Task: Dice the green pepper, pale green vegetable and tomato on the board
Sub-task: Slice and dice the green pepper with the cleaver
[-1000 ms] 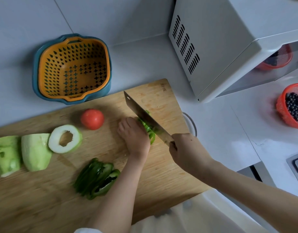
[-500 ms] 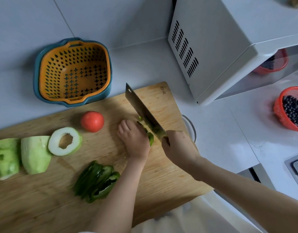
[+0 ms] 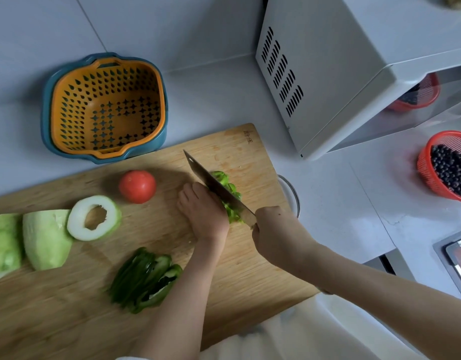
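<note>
Gripping knife (image 3: 213, 181) in right hand (image 3: 274, 229), clawing left hand (image 3: 203, 211) over pepper (image 3: 232, 189) right beside it; probably handling light, crisp, slick-skinned, so pinning close to the cut.

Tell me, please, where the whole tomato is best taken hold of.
Probably around its widest girth, coming from above: the tomato is round and smooth, sits free on the board, and offers no handle or flat face.

On the board (image 3: 250, 268) the tomato (image 3: 137, 186) lies left of the knife (image 3: 208, 175), the basket (image 3: 76, 107) behind, the microwave (image 3: 328, 74) right.
</note>
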`<state>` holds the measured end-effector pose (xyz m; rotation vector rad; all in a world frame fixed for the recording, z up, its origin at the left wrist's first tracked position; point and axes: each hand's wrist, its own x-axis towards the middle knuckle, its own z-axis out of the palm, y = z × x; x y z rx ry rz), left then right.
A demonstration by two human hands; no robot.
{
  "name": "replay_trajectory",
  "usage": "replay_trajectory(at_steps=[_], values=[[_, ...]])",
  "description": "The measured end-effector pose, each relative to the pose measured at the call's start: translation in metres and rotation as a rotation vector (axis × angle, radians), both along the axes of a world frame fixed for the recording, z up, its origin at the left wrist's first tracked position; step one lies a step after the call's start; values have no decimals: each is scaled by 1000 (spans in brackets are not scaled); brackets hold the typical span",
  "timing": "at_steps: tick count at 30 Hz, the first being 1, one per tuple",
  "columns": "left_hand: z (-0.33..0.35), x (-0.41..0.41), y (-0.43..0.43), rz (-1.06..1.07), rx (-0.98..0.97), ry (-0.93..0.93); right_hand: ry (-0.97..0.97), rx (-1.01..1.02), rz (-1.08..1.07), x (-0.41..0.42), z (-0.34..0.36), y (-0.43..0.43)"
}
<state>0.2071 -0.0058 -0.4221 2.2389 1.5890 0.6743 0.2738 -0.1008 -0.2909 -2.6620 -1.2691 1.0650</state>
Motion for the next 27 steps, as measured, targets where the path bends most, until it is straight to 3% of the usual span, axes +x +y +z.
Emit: replay_trajectory(at_steps=[5, 12, 18, 23, 27], values=[[-6, 0, -1, 20, 70, -1, 24, 100, -52, -7, -28, 23], [8, -4, -1, -24, -86, -160, 61, 244, -153, 4, -20, 0], [11, -22, 5, -43, 16, -261, 19, 196, -78, -1, -5, -20], [4, -31, 7, -29, -9, -265, -7, 187, -51, -9, -6, -26], [2, -27, 3, -55, 16, -140, -33, 140, -28, -10, -8, -24]])
